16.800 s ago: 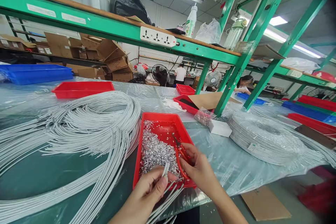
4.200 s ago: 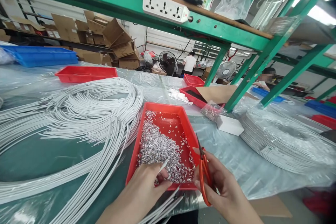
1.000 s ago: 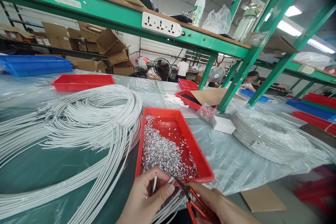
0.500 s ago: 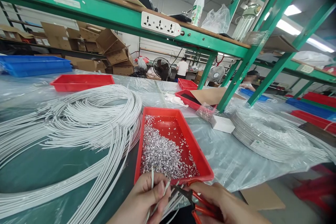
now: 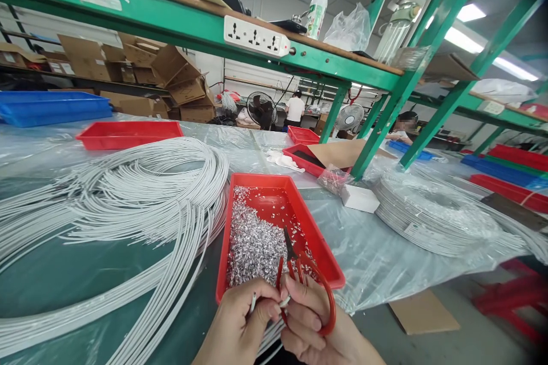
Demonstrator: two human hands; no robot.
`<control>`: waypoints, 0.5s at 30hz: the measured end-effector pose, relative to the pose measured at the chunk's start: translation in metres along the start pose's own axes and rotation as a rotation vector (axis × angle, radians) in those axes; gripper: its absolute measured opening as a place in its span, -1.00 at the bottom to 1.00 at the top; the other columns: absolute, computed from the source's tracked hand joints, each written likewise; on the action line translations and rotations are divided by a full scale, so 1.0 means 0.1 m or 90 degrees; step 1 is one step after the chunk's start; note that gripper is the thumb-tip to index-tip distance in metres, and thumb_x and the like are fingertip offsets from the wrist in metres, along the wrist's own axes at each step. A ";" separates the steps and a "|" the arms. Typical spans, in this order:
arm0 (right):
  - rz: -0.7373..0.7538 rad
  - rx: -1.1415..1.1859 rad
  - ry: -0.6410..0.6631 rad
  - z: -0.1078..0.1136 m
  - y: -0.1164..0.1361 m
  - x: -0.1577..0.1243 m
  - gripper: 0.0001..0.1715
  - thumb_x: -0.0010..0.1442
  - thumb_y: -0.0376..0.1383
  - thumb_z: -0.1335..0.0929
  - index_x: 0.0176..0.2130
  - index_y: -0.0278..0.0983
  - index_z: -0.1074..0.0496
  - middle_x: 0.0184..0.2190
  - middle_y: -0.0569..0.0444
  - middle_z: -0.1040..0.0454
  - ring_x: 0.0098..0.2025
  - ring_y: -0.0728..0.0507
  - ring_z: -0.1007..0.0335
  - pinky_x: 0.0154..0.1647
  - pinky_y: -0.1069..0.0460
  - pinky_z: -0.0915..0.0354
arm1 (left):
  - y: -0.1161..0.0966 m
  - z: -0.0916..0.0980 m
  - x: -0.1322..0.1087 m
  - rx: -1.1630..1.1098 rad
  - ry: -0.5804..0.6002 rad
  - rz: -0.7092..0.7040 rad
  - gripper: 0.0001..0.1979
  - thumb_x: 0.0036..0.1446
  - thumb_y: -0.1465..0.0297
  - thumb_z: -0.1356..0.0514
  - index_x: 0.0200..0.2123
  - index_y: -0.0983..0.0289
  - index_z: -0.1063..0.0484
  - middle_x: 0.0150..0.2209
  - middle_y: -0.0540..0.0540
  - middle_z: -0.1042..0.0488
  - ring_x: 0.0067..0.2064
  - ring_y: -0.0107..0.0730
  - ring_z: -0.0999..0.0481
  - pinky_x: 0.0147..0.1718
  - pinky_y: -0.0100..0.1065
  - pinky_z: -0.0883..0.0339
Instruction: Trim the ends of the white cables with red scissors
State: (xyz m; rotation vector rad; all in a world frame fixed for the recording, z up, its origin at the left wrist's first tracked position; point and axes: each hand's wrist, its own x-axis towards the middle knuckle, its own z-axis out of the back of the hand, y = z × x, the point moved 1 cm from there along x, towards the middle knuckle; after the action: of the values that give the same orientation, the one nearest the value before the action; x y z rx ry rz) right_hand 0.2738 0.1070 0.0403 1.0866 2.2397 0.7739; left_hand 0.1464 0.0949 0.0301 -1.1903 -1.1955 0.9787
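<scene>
My left hand (image 5: 248,319) is closed round white cables (image 5: 253,299), one short end standing up between its fingers. Close beside it, my right hand (image 5: 310,316) holds red-handled scissors (image 5: 329,313), the dark blades pointing up and away over the tray. Its thumb and fingertips also pinch the tip of a white cable between the two hands. Just beyond the hands lies a red tray (image 5: 319,228) with a heap of small shiny metal pieces (image 5: 257,242) along its left side. More cable strands hang below the hands, partly hidden.
Coiled bundles of white cable (image 5: 171,182) spread over the table to the left. A wrapped cable coil (image 5: 436,217) and a small white box (image 5: 360,198) lie at right. A green shelf frame (image 5: 171,25) crosses above. Other people are in the background.
The scissors have swung from lying sideways at the cables to pointing up and away. My right hand has moved left, and its fingertips now pinch a cable tip beside my left hand.
</scene>
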 end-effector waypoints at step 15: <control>0.175 -0.375 -0.107 -0.03 0.09 -0.02 -0.55 0.00 -0.06 -0.41 -0.62 -0.29 -0.23 -0.79 0.31 -0.12 -0.71 0.10 0.11 -0.67 0.12 0.17 | 0.13 0.00 0.07 0.019 0.101 -0.009 -0.79 0.08 0.33 -0.12 -0.54 0.27 -0.41 -0.61 -0.04 -0.26 -0.66 -0.53 -0.10 -0.69 -0.49 0.01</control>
State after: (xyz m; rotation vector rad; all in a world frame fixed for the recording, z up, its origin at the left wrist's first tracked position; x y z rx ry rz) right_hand 0.2780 0.1090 0.0490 1.1120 1.5818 1.2982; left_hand 0.1476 0.1035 0.0185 -1.2102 -1.0590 0.8716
